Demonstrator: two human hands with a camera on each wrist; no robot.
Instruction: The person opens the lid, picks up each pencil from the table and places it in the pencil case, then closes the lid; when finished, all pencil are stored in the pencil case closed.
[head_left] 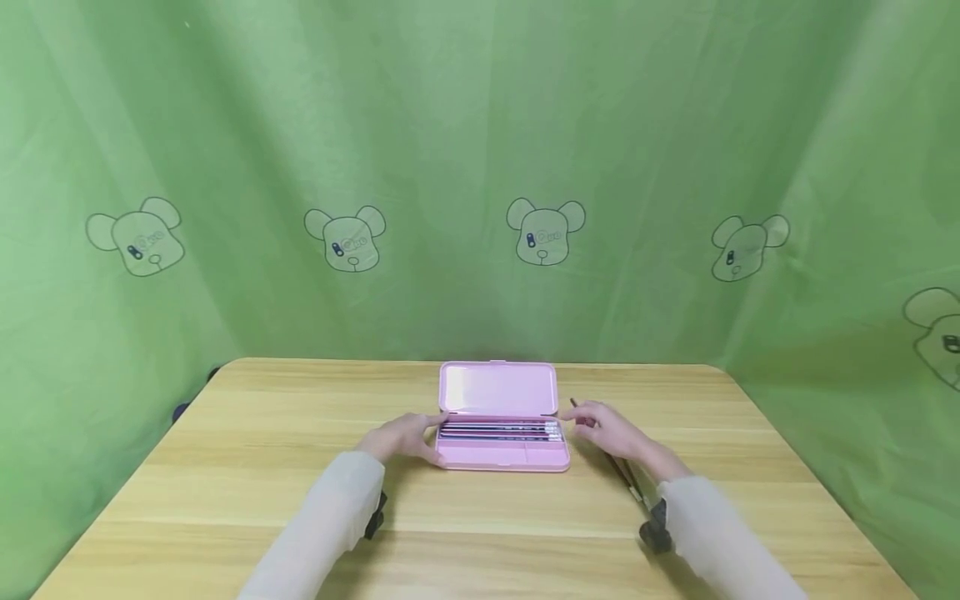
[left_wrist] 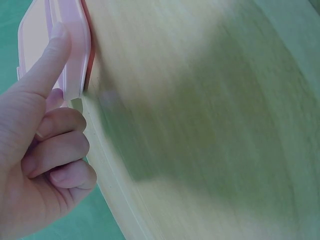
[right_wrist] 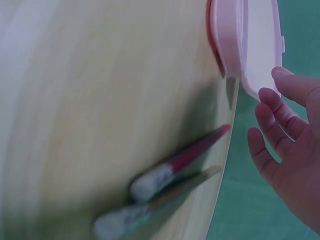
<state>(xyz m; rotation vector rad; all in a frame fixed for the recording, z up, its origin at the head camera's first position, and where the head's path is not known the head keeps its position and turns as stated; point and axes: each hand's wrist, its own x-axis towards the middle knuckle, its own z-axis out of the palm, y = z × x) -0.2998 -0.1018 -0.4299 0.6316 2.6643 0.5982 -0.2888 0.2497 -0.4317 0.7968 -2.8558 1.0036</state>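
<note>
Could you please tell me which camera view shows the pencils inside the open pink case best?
The head view: the pencils lie in a row in the open pink case, all visible. Both wrist views show only the case's edge and lid, not its contents.

The head view looks forward and down from above the near edge of the surface (head_left: 225, 500), taking in the whole top, both sleeves and the green curtain (head_left: 480, 125) behind. The left wrist view sits very close beside the left hand (left_wrist: 35, 150), rolled sideways, looking along the wood past the pink case (left_wrist: 75, 50). The right wrist view is just as close by the right hand (right_wrist: 295, 145), also rolled, facing the case (right_wrist: 245, 40) and two brushes (right_wrist: 165, 190). All three views share the case and the wood around it.
</note>
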